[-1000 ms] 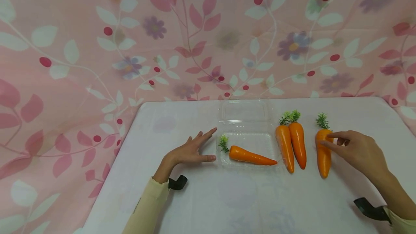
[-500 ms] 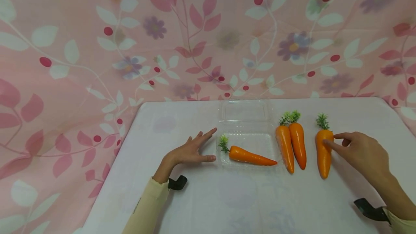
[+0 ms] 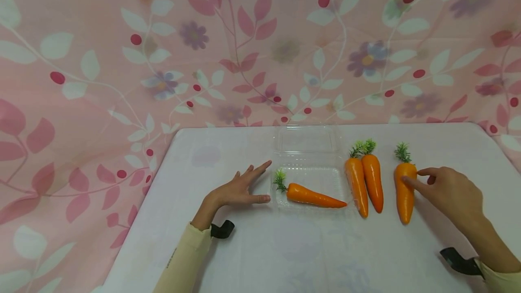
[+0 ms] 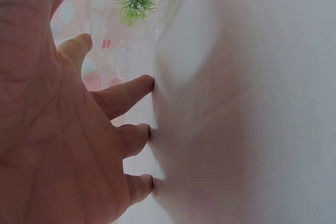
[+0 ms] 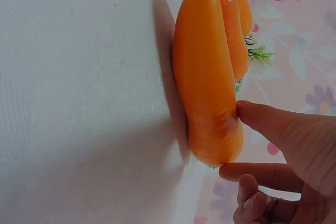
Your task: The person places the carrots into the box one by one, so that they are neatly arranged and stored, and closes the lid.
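Note:
My right hand [image 3: 457, 196] is at the rightmost carrot [image 3: 404, 193], an orange one with a green leafy top, lying on the table. In the right wrist view, the thumb touches the side of this carrot [image 5: 207, 72] and the index finger its broad crown end, a light pinch; the other fingers are curled. My left hand [image 3: 234, 192] is spread beside a clear plastic box [image 3: 321, 173], its fingertips resting on the tablecloth in the left wrist view. Inside the box, whose lid [image 3: 307, 139] is folded back, lies one carrot [image 3: 313, 196].
Two more carrots, a left one [image 3: 357, 186] and a right one [image 3: 373, 182], lie side by side against the box's right edge. A white cloth covers the table [image 3: 317, 257]. Behind it hangs a pink floral curtain [image 3: 252, 49].
My right index finger has slid off the top of the rightmost carrot to its right edge. That carrot has shifted very slightly. The left hand has stayed put.

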